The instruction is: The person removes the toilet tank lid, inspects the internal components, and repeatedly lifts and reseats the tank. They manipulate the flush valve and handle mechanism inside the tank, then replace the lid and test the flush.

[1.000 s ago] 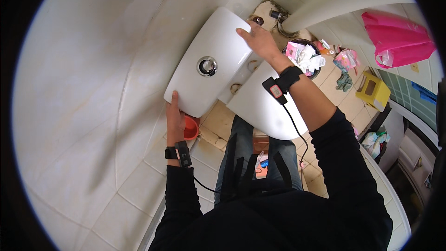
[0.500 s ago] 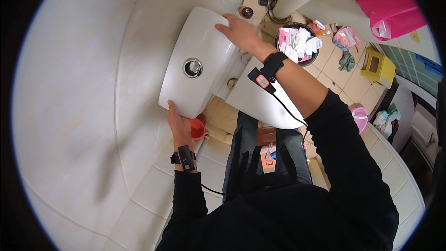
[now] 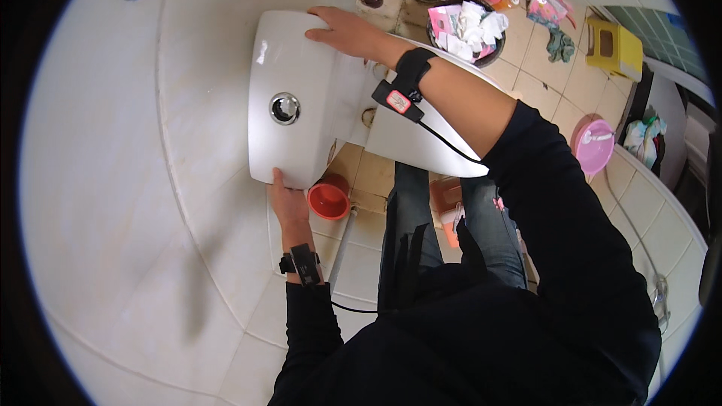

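Observation:
The white toilet tank lid (image 3: pixel 297 68) has a round chrome flush button (image 3: pixel 285 108) in its top. My right hand (image 3: pixel 350 34) grips the lid's far end, thumb on the top and fingers over the edge. At the near end my left hand (image 3: pixel 289 203) holds the corner, its thumb against the edge and its other fingers mostly hidden below. Right of the tank is the closed white toilet seat cover (image 3: pixel 429 135), partly behind my right forearm. Whether the lid is lifted off the tank I cannot tell.
A red bucket (image 3: pixel 321 212) stands on the floor near my left hand. Beyond the toilet is a dark wastebasket (image 3: pixel 490 57) full of crumpled paper. Farther right are a yellow stool (image 3: pixel 630 56) and a pink basin (image 3: pixel 594 154). The tiled wall (image 3: pixel 203 105) lies close on the left.
The view has shifted and turned slightly, so the tank lid appears farther left and straighter. Both hands keep their hold on its two ends.

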`<state>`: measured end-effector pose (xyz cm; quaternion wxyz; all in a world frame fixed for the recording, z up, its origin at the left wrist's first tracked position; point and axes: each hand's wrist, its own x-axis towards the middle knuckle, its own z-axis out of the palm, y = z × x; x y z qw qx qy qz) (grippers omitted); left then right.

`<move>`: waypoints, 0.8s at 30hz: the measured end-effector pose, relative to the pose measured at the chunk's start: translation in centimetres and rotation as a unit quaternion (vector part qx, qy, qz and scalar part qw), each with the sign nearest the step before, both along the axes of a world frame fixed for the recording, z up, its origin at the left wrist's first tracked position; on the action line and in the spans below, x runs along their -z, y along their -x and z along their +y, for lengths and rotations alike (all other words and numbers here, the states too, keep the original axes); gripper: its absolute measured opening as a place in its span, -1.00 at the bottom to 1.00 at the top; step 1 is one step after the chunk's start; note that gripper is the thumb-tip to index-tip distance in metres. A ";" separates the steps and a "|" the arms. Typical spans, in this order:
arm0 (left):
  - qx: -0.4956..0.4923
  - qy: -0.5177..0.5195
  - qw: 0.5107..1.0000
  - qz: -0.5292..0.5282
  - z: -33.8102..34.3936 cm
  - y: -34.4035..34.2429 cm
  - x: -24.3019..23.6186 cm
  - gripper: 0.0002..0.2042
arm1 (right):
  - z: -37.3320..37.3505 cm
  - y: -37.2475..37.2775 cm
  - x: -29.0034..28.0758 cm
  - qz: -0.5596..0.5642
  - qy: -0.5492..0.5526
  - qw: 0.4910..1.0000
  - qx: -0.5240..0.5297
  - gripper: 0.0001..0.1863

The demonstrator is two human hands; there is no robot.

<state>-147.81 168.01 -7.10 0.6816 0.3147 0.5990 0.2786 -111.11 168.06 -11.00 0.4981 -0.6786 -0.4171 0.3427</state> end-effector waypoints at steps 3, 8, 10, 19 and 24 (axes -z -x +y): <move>0.004 -0.067 0.994 0.091 2.1 0.0 -0.1 -0.51 | -2.4 0.7 1.0 0.097 -0.014 0.992 0.084 -0.36; -0.034 -0.052 0.993 0.099 3.2 -0.7 -0.7 -0.51 | -10.9 8.4 2.3 0.333 -0.027 0.911 0.241 -0.43; -0.024 -0.069 0.989 0.126 2.9 -1.6 -0.7 -0.50 | -13.2 12.9 1.9 0.383 -0.038 0.904 0.184 -0.41; -0.005 -0.129 0.978 0.161 1.6 -4.4 0.2 -0.44 | -13.8 20.3 -1.3 0.292 -0.001 0.954 0.064 -0.08; 0.031 -0.205 0.949 0.238 1.6 -3.7 0.9 -0.43 | -13.1 21.3 -1.8 0.267 0.029 0.960 0.076 -0.07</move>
